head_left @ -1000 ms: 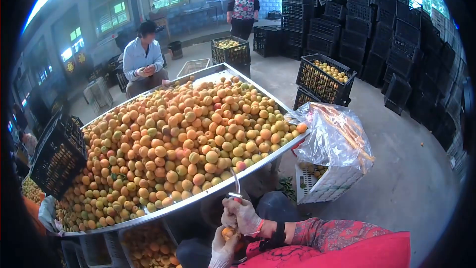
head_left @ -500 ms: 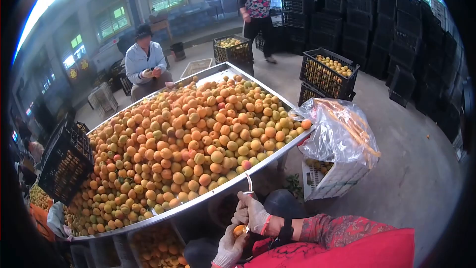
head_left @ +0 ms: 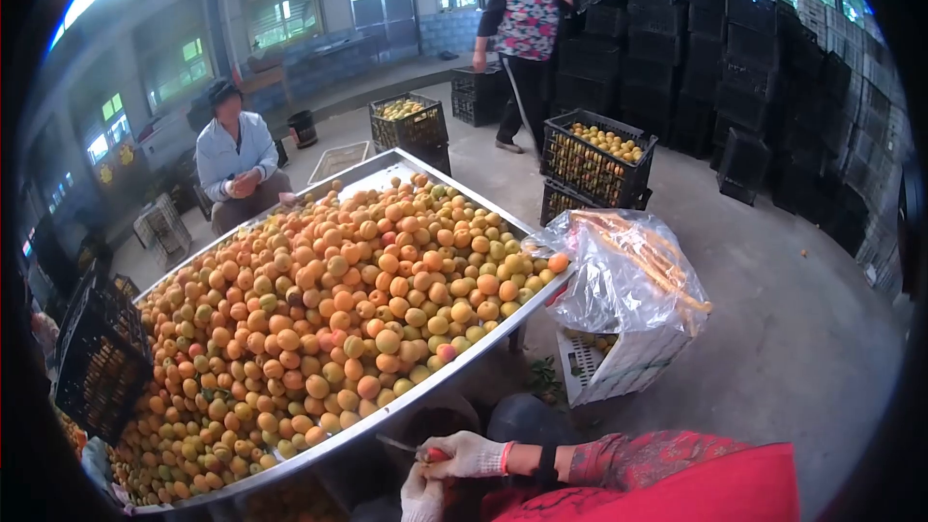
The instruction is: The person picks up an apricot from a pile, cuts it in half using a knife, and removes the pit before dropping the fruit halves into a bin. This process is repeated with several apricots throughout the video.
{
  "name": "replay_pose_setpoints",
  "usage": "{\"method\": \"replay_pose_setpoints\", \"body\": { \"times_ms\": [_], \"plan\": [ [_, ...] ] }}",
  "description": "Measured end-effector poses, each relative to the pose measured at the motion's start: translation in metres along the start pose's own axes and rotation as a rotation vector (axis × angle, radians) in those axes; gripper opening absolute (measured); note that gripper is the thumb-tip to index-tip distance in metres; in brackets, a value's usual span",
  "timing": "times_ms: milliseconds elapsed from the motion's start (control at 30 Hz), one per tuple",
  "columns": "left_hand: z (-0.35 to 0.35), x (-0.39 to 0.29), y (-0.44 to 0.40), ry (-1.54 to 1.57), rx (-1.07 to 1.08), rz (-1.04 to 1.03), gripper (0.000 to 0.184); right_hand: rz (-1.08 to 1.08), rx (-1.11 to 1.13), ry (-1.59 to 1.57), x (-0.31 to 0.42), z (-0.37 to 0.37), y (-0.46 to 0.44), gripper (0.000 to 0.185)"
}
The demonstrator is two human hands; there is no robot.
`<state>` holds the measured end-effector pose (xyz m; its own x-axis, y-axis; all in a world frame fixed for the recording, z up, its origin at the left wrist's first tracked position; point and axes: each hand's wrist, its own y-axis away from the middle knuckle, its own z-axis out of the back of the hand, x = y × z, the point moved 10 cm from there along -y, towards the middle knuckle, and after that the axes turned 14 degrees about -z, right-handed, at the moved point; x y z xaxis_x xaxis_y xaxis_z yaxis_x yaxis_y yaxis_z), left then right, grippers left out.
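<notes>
My right hand (head_left: 472, 454), in a whitish knit glove, is closed on a thin metal tool (head_left: 394, 443) whose tip points left, towards the tray. A small red patch shows at its fingers; I cannot tell whether it is a handle or fruit. My left hand (head_left: 422, 497), also gloved, is closed just below and touches or nearly touches the right. What it holds, if anything, is hidden. Just beyond both hands, a heap of apricots (head_left: 319, 329), orange to greenish yellow, fills the metal-rimmed tray (head_left: 425, 385).
A black crate (head_left: 101, 358) tilts at the tray's left. Right of it stand a white crate (head_left: 623, 367) under a clear plastic bag (head_left: 619, 275) and a filled black crate (head_left: 594, 164). One person (head_left: 237, 155) sits opposite; another (head_left: 527, 39) stands before stacked crates (head_left: 667, 48).
The view has shifted, so the tray appears lower and further left. My hands have moved lower left in view; the tool has swung from upright to pointing left. The apricot in my left hand is now hidden.
</notes>
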<state>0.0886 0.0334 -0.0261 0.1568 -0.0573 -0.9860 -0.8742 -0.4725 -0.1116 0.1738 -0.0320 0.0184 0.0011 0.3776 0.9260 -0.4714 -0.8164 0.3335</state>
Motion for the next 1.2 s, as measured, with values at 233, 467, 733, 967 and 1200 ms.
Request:
{"method": "replay_pose_setpoints", "body": {
  "times_ms": [233,467,733,967,1200],
  "plan": [
    [0.008,-0.044,-0.007,-0.079,0.097,0.176,0.027,0.038,-0.261,-0.097,0.003,0.027,-0.023,0.012],
    [0.068,-0.051,0.000,0.062,-0.180,0.218,0.027,-0.227,-0.107,-0.249,-0.022,0.009,-0.027,0.017],
    [0.266,-0.086,0.062,-0.890,-0.554,0.157,0.029,-0.288,-0.105,-0.378,-0.033,0.059,-0.002,0.014],
    [0.283,-0.128,-0.009,-0.802,-0.587,-0.046,0.031,-0.214,-0.057,-0.772,-0.079,0.101,-0.005,0.068],
    [0.217,-0.129,-0.180,-0.776,-0.371,-0.209,0.030,-0.143,0.068,-1.125,-0.091,0.106,-0.022,0.064]
  ]
}}
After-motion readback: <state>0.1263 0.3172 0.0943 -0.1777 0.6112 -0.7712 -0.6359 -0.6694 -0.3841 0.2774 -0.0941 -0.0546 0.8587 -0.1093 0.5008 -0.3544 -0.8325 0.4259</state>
